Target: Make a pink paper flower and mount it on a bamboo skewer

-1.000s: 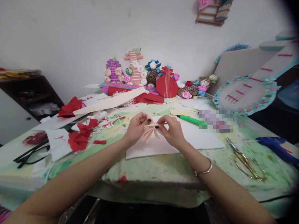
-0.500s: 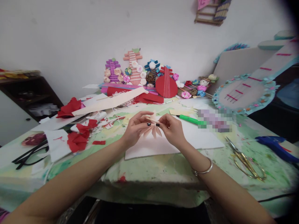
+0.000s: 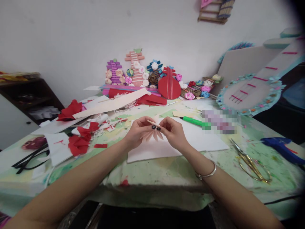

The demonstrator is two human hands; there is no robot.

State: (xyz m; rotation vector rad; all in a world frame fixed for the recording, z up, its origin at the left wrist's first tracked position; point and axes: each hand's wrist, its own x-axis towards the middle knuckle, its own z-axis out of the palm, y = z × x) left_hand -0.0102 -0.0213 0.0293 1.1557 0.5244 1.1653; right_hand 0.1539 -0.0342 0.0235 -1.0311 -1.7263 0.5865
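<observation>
Two bare hands, drawn together above the middle of the desk (image 3: 143, 175). The left hand (image 3: 138, 132) is closed to a pinch, and the right hand (image 3: 175, 132) mirrors it, the two dark-nailed thumbs almost meeting. Held between them is a pale pink pleated paper (image 3: 156, 135), its folds fanned out below the thumbs and a narrow, stick-like pale piece slanting just above. How the fingertips grip behind the thumbs is hidden from where I stand.

Beneath the hands, a white sheet (image 3: 205, 136) lies flat, well back from the front edge of the desk. A green-handled tool (image 3: 196, 121) rests near the far side of this sheet. Toward the front right corner, gold-handled scissors (image 3: 254, 165) lie with blades pointing away from the front edge; a blue glue gun (image 3: 278, 148) lies by the right edge. Left of the hands, toward the left edge: crumpled red paper (image 3: 78, 144) among white scraps. Along the back edge, a red model lute (image 3: 169, 87) stands upright; at the back right corner, a larger blue-rimmed lute (image 3: 250, 92) leans at a slant.
</observation>
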